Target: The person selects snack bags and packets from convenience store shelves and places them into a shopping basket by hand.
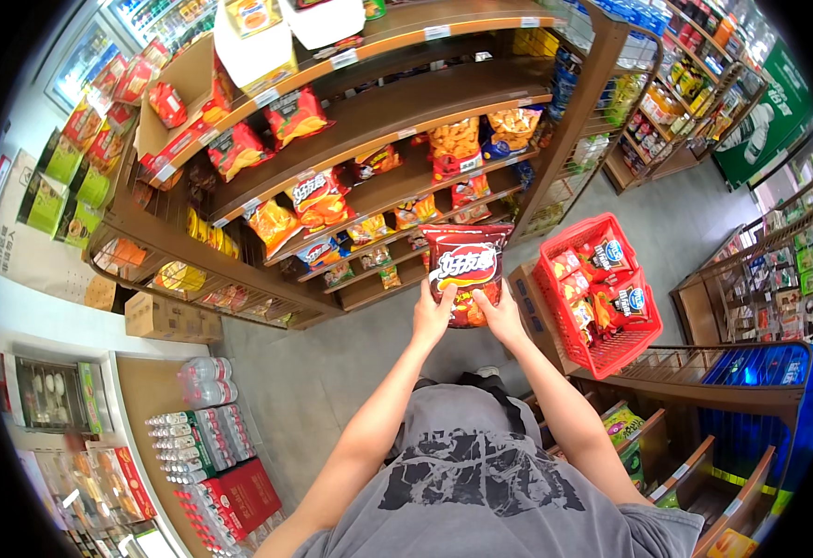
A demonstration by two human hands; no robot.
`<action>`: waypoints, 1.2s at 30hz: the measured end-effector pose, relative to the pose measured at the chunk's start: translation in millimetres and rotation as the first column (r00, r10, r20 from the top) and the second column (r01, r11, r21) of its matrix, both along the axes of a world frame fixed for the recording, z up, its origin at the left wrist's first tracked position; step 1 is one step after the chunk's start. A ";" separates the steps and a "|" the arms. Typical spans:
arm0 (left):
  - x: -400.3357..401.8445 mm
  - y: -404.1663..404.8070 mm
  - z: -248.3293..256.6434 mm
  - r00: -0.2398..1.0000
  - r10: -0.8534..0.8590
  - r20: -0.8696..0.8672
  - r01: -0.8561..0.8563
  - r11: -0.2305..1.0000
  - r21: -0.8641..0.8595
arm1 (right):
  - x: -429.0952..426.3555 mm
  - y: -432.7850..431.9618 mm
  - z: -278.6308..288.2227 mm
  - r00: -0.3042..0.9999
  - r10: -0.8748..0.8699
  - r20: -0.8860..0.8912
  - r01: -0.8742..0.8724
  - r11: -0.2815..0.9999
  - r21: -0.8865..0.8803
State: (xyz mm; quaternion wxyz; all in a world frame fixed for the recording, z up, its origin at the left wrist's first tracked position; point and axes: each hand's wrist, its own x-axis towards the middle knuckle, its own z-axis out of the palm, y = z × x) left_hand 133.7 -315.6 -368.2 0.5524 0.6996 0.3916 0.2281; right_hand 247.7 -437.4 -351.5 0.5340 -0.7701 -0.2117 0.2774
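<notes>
A dark red bag of potato chips (473,244) is held upright before me, its printed front facing up at the camera. My left hand (434,310) grips its lower left side, thumb across the front. On the lower right side my right hand (498,312) grips the same bag, thumb also in front. Fingers behind the bag are hidden. Just right of it, a red plastic shopping basket (612,366) stands on a brown cardboard box (528,300). Several red snack bags (605,257) lie in the basket.
Ahead stands a brown shelving unit (441,87) with several chip bags (319,199) on its tiers. Another shelf (692,376) is close on my right. Packs of bottled drinks (208,382) stand at left. Grey floor (295,390) runs between them.
</notes>
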 end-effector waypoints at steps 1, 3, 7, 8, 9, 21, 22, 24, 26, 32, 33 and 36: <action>-9.4 9.1 3.7 0.998 -0.038 -0.049 0.034 0.996 -0.087 | -4.2 7.8 -1.7 1.000 0.007 0.001 -0.007 1.000 -0.002; -26.5 29.6 -11.9 0.995 -0.030 0.100 0.056 0.961 -0.269 | -12.8 23.2 -6.0 0.995 0.079 -0.066 -0.078 0.997 0.013; -51.0 61.4 -38.3 0.951 0.075 0.300 0.057 0.910 -0.411 | -21.2 48.7 -31.9 0.976 0.185 -0.115 -0.182 0.983 0.037; -56.7 74.4 -42.7 0.973 0.018 0.230 0.056 0.950 -0.308 | -22.0 56.7 -43.1 0.975 0.187 -0.118 -0.185 0.982 0.034; -56.4 78.8 -33.3 0.995 0.024 0.093 -0.006 0.983 -0.185 | -19.7 61.4 -58.0 0.975 0.186 -0.121 -0.180 0.982 0.058; -21.3 186.7 -71.6 0.989 0.043 0.139 -0.025 0.992 -0.127 | 25.6 175.1 -90.9 0.984 0.180 -0.005 -0.179 0.982 0.057; -17.9 200.3 -80.6 0.993 0.073 0.096 -0.065 0.995 -0.077 | 25.4 189.3 -83.8 0.987 0.154 0.039 -0.157 0.985 0.078; -2.6 216.8 -76.4 0.995 0.094 0.011 -0.094 0.996 -0.003 | 41.7 206.7 -81.1 0.973 0.183 0.137 -0.186 0.983 0.005; 16.4 237.0 -89.3 0.983 0.146 0.111 -0.148 0.989 0.009 | 66.9 228.1 -97.1 0.965 0.157 0.212 -0.168 0.985 0.031; 55.9 279.2 -69.5 0.972 0.181 0.148 -0.193 0.978 0.073 | 111.1 289.4 -100.9 0.949 0.074 0.307 -0.126 0.980 0.152; 62.1 288.7 -72.2 0.967 0.190 0.168 -0.202 0.978 0.054 | 115.9 298.7 -95.0 0.945 0.074 0.319 -0.136 0.975 0.177; 76.9 312.4 -83.5 0.960 0.200 0.197 -0.225 0.968 0.113 | 125.8 317.9 -80.5 0.948 0.143 0.284 -0.198 0.965 0.174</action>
